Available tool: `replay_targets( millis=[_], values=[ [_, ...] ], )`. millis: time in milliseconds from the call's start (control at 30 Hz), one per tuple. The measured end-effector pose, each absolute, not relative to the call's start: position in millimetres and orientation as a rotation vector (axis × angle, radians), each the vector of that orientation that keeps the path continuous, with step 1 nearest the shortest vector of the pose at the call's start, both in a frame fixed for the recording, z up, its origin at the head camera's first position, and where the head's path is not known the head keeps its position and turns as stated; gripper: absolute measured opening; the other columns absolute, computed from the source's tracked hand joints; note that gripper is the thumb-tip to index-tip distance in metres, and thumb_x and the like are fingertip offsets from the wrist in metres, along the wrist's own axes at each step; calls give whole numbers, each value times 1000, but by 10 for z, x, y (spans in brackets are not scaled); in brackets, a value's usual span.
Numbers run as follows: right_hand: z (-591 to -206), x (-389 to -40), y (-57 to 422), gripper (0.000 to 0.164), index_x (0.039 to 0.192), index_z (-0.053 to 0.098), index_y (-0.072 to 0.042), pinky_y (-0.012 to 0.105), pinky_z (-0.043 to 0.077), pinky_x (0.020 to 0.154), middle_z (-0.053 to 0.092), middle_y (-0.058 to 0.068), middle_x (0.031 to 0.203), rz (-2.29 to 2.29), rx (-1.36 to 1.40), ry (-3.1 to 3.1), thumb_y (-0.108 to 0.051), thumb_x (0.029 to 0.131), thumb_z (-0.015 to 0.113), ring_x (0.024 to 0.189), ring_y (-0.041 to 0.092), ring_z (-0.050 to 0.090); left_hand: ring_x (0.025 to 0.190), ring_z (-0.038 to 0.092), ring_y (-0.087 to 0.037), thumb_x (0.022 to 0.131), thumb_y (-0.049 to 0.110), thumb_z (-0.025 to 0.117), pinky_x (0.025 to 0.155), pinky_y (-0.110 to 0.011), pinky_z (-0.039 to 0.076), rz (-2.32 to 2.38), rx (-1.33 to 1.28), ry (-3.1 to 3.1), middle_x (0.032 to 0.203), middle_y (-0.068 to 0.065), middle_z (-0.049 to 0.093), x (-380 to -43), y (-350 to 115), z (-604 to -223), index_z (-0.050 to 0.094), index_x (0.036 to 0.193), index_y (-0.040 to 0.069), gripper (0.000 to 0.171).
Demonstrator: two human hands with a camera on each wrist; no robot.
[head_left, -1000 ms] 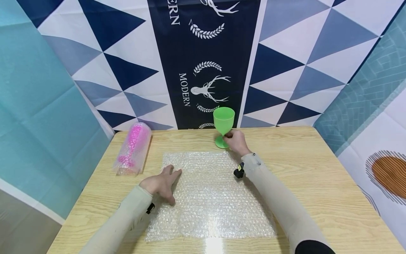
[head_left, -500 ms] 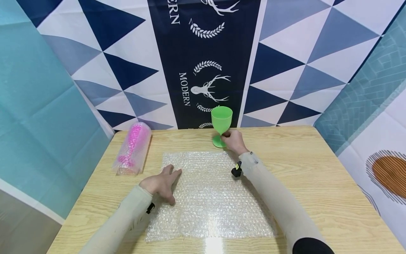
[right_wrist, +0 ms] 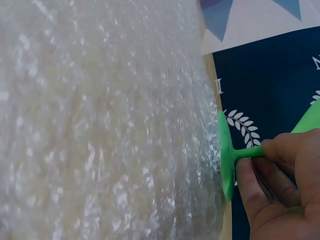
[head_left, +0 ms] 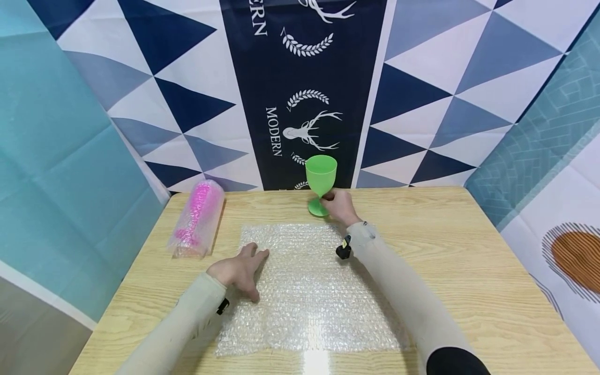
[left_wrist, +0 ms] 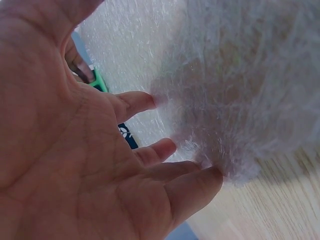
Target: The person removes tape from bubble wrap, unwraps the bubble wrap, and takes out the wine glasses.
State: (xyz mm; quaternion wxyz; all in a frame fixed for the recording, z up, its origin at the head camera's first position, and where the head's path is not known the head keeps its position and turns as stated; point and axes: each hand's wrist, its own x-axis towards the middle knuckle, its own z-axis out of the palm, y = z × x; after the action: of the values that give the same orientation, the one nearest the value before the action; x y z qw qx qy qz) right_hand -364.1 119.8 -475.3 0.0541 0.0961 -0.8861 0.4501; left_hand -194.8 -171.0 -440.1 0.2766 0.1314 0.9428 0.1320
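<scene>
Nearest the person, a sheet of bubble wrap [head_left: 307, 286] lies flat on the wooden table [head_left: 469, 271]. The left hand [head_left: 239, 271] rests on the sheet's left edge, fingers straight and spread, palm down; the left wrist view shows the fingertips [left_wrist: 150, 101] touching the wrap and holding nothing.

Beyond the sheet's far edge stands a green goblet [head_left: 321, 182], upright and slightly tilted, its foot just past the wrap. The right hand [head_left: 339, 205] has fingers and thumb curled around the stem just above the foot; the right wrist view confirms the fingers [right_wrist: 280, 150] clamped on the stem, with the foot [right_wrist: 226, 155] beside the wrap's edge. Whether the foot is clear of the table cannot be told.

At far left lies a pink goblet in bubble wrap [head_left: 196, 217], on its side, well apart from both hands.

Risks, as judged: the grip is low on a thin stem, so the top-heavy bowl could tip or swing. The foot could catch the wrap's edge and ruck the sheet, which is pinned on one side only.
</scene>
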Motion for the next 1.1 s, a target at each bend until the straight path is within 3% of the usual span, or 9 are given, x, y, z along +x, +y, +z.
replay_targets(
  millis=[567,800,1100],
  values=[
    [-4792,-3689,1098,19,108,73,6,45,59,90,75,23,107,1420,247,-2716,-7,95,68,101,34,71,155,20,-45,66,32,97,107,-63,47,334,347,2531,171,-21,6,-1952,-1718,-4398,23,165,17,124],
    [-4819,-3744,1059,20,109,73,5,44,59,91,75,22,108,1460,258,-2694,-7,94,68,102,33,71,155,20,-44,65,30,98,102,-60,52,359,345,2531,170,-21,6,-1946,-1720,-4397,24,164,16,124],
    [-4804,-3779,1018,19,110,73,4,44,59,92,75,21,109,1455,250,-2709,-7,95,69,104,33,71,155,20,-44,65,30,97,106,-62,48,356,350,2535,170,-22,7,-1925,-1703,-4371,24,164,15,125]
  ],
)
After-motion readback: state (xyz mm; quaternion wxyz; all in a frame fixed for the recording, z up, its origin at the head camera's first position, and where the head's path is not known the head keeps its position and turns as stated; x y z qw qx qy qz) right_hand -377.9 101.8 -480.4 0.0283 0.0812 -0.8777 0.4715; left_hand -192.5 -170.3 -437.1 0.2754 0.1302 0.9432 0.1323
